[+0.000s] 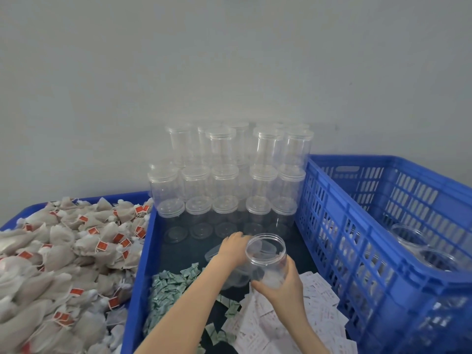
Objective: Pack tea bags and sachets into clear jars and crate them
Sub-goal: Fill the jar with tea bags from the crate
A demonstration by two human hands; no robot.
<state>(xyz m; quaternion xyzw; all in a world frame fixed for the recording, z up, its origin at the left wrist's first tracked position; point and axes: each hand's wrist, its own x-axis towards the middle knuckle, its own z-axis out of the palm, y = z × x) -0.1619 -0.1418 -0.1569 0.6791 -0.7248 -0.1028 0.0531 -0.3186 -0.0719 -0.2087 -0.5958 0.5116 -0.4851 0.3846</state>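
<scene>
Low in the centre of the frame, the right hand (282,282) wraps around the lower wall of an open clear jar (265,256), holding it upright with its mouth facing up, likely so it can be filled without tipping. The left hand (233,247) reaches past the jar's far side; its fingers rest on or near a clear lid (213,251) lying in the tray, but whether they grip it cannot be told. The jar seems empty or nearly so, so filling looks barely begun.

The hands work over a blue tray (139,277). In its near part lie a heap of small green sachets (168,290) and, to their right, flat white sachets (321,302) with pale red print, both within easy reach of the jar. At the tray's far end, in the middle of the frame, lidded empty jars (229,175) stand stacked in tiers against the wall.

On the left of the frame another blue bin (102,199) is piled with tea bags (63,251), beige pouches with strings and red tags. On the right a blue slatted crate (357,226) holds a few clear jars (421,246); their contents are too blurred to tell.
</scene>
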